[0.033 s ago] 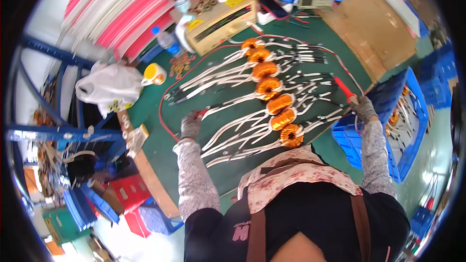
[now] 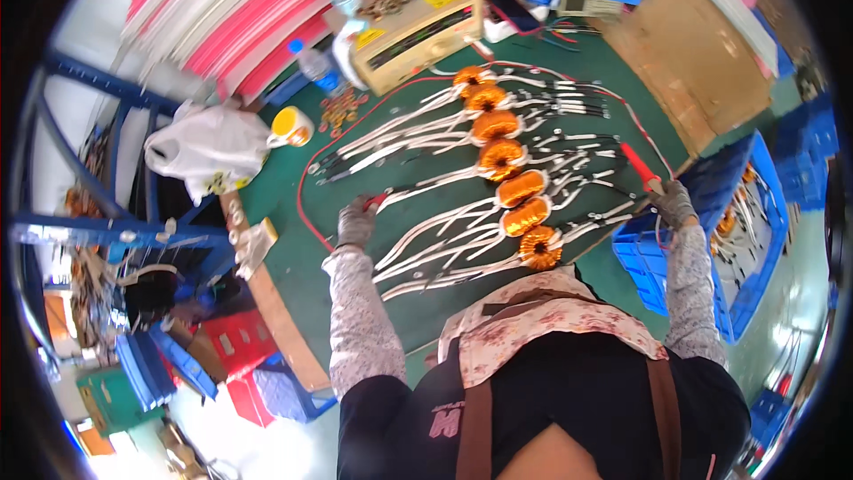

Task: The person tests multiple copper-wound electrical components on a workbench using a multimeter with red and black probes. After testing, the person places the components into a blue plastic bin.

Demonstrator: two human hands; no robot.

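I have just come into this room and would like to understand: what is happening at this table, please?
A person works at a green bench. The gloved left hand holds a small red piece at the end of a white lead; any contact is too small to tell. The gloved right hand holds a red tool near the right-side leads. Between the hands, seven copper-coloured coils lie in a row. A blue crate stands at the right.

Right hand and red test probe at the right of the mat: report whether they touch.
Touching. The head view shows the gloved right hand gripping the red test probe at its near end.
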